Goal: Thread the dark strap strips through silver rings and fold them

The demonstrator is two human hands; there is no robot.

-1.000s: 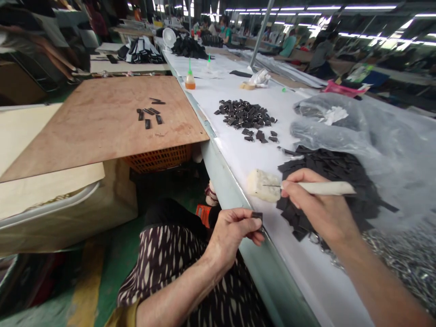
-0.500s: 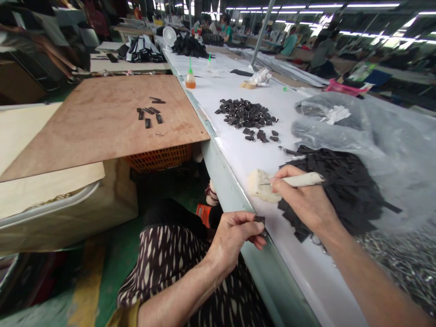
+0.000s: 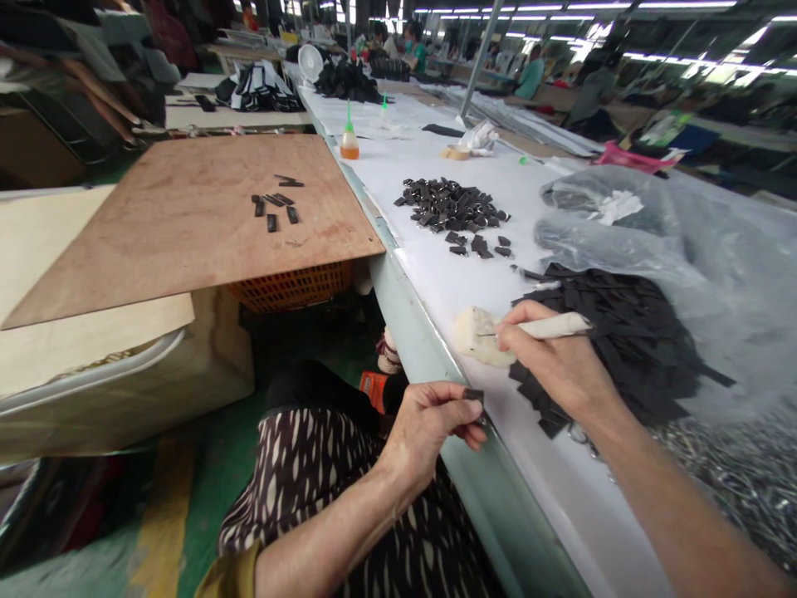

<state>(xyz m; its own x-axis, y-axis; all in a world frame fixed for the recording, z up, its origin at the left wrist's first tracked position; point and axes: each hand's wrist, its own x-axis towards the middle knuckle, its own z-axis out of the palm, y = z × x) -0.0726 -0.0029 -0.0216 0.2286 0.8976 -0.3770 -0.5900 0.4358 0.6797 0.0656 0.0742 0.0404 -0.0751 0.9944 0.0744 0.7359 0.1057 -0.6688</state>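
Pinching a black tab point(image 3: 474, 394) thumb-to-finger, my left hand point(image 3: 429, 422) sits nearer me than the pale block point(image 3: 468, 345); at the block, my right hand point(image 3: 562, 357) closes round a white-handled tool point(image 3: 556, 325). My thumb partly hides the tab.

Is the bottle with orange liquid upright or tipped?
Upright: the bottle stands on the white table, its green nozzle pointing up and orange liquid level at the bottom.

- Olive-yellow sleeve point(image 3: 232, 571) ending partway along the left arm point(image 3: 330, 523), the forearm bare beyond it.
- Dark patterned garment point(image 3: 305, 465) across the lap, marked with elongated cream flecks.
- Plain black cloth point(image 3: 315, 386) over the knee.
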